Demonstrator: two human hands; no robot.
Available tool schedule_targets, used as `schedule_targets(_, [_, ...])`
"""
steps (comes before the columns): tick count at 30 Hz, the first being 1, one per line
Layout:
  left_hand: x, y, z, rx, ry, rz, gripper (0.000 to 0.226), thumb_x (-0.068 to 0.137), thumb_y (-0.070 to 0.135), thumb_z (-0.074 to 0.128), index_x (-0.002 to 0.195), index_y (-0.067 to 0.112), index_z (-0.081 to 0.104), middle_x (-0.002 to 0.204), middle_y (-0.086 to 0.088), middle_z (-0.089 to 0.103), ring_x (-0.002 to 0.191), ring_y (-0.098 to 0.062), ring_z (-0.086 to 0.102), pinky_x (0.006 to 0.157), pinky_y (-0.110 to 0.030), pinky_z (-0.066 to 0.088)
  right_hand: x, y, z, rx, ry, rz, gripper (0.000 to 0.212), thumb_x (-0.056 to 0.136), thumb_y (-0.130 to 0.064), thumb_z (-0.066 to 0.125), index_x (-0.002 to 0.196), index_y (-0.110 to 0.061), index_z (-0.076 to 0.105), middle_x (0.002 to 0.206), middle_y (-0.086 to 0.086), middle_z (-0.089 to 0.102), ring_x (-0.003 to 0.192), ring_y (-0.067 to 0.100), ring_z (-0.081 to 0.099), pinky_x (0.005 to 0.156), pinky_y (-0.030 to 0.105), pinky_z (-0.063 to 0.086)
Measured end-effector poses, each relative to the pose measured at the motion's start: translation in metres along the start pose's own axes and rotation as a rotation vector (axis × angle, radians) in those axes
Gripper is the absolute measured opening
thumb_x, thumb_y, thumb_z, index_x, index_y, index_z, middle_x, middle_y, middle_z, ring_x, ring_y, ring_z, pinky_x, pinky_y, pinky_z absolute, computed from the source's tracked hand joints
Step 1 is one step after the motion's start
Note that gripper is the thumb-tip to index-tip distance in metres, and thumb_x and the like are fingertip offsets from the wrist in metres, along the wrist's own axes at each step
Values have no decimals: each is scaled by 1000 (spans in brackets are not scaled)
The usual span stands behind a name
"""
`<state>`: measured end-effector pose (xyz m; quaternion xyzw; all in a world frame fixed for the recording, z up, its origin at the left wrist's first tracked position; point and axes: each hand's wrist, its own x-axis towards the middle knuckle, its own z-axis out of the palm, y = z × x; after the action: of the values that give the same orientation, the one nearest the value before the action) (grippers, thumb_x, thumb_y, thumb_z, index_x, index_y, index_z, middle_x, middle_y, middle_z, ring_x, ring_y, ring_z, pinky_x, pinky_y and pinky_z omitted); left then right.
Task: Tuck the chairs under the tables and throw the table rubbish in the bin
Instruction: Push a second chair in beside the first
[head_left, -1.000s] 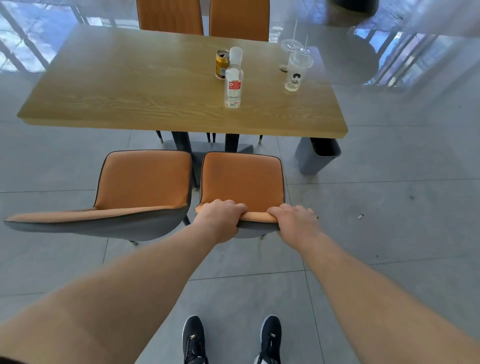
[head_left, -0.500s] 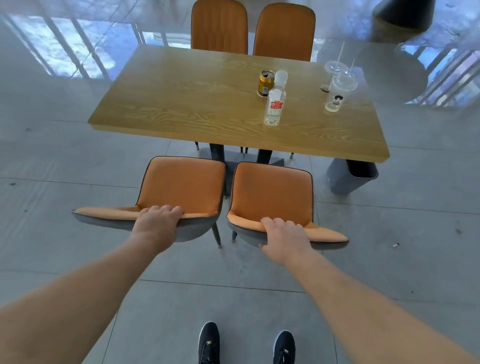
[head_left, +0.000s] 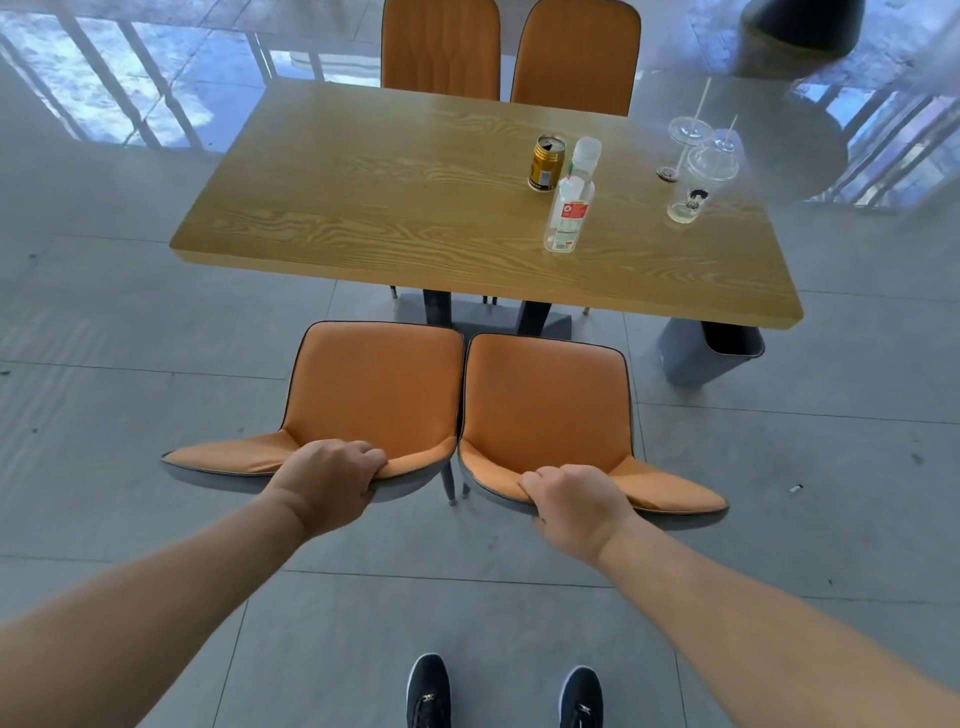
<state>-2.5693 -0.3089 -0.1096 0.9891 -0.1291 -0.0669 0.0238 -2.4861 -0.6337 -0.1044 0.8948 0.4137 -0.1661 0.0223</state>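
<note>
- Head view: the left hand (head_left: 332, 480) is curled over the top edge of the left chair (head_left: 371, 395), fingers wrapped onto the orange padded backrest; the right hand (head_left: 576, 501) grips the top edge of the right chair (head_left: 545, 410) the same way.
- Both chairs have smooth orange upholstery with dark piping, a grey shell behind and thin dark legs; they stand side by side, nearly touching, seats facing the table (head_left: 415, 208) and only just at its near edge, not under it.
- The table is a long rectangle of light wood-grain veneer on dark legs, its long axis running left to right and tilted slightly in the frame.
- On its right half stand a gold can (head_left: 546, 163), upright, a clear bottle (head_left: 571, 200) with a white cap and red label just beside it, and two clear lidded cups (head_left: 696, 182) with straws further right.
- Two more orange chairs (head_left: 509, 52) sit tucked in at the far side.
- A grey bin (head_left: 696, 358) with a dark liner stands on the grey tiled floor under the table's right end.
- Two dark shoes (head_left: 504, 696) show at the bottom.
</note>
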Motion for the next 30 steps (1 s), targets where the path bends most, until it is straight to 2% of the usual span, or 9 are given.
schedule_targets(6, [12, -8, -1, 12, 9, -20, 18, 77, 16, 81, 74, 19, 63, 63, 4, 59, 47, -20, 56, 44, -26, 46, 13, -2, -3, -6, 21, -4, 13, 99, -24, 61, 108, -17, 68, 96, 1, 72, 81, 24, 69, 72, 37, 60])
schedule_targets(9, [15, -9, -5, 28, -88, -81, 17, 86, 36, 72, 83, 25, 60, 73, 8, 62, 56, -14, 58, 52, -28, 52, 15, -2, -2, 27, 4, 21, 15, 99, -31, 60, 105, -18, 63, 95, 0, 67, 82, 25, 68, 71, 39, 60])
schedule_targets(11, [27, -6, -15, -7, -205, -179, 38, 86, 68, 54, 100, 33, 58, 92, 13, 67, 74, -7, 61, 62, -24, 50, 21, -1, -9, 71, -76, 59, 35, 99, -55, 53, 109, -22, 60, 99, -2, 63, 87, 22, 64, 73, 39, 60])
schedule_targets(13, [47, 3, -32, -128, -286, -329, 78, 76, 92, 39, 130, 38, 54, 125, 13, 66, 109, -13, 62, 83, -32, 53, 25, 4, -25, 173, -106, 169, 63, 94, -78, 37, 126, -29, 57, 117, -4, 63, 103, 22, 61, 87, 43, 58])
schedule_targets(14, [59, 10, -43, -167, -254, -385, 94, 73, 98, 34, 144, 38, 47, 143, 9, 58, 128, -19, 54, 99, -42, 50, 26, 10, -34, 208, -47, 240, 72, 92, -83, 31, 137, -31, 52, 131, -3, 61, 117, 25, 58, 98, 49, 54])
schedule_targets(16, [87, 30, -72, -185, -120, -409, 106, 71, 101, 25, 155, 38, 33, 162, 4, 38, 147, -25, 35, 118, -55, 32, 24, 29, -59, 186, 130, 359, 83, 90, -85, 25, 155, -33, 35, 157, 3, 46, 145, 35, 40, 117, 63, 35])
schedule_targets(18, [117, 51, -108, -176, -21, -370, 109, 70, 102, 22, 158, 37, 25, 167, 1, 28, 152, -27, 24, 122, -59, 22, 12, 53, -89, 143, 242, 433, 90, 88, -87, 22, 160, -34, 18, 169, 8, 30, 155, 42, 22, 121, 69, 21])
schedule_targets(21, [165, 87, -162, -157, 78, -304, 110, 70, 102, 28, 159, 38, 20, 169, 0, 21, 154, -29, 17, 123, -60, 17, -15, 96, -137, 92, 322, 510, 98, 83, -91, 18, 163, -35, 5, 173, 10, 17, 158, 45, 11, 121, 71, 15])
schedule_targets(30, [304, 277, -266, -102, 249, -97, 113, 67, 102, 32, 158, 36, 22, 167, -1, 28, 151, -30, 24, 120, -58, 25, -170, 278, -224, 39, 502, 680, 109, 75, -94, 23, 164, -33, 8, 172, 10, 19, 156, 43, 16, 121, 71, 17])
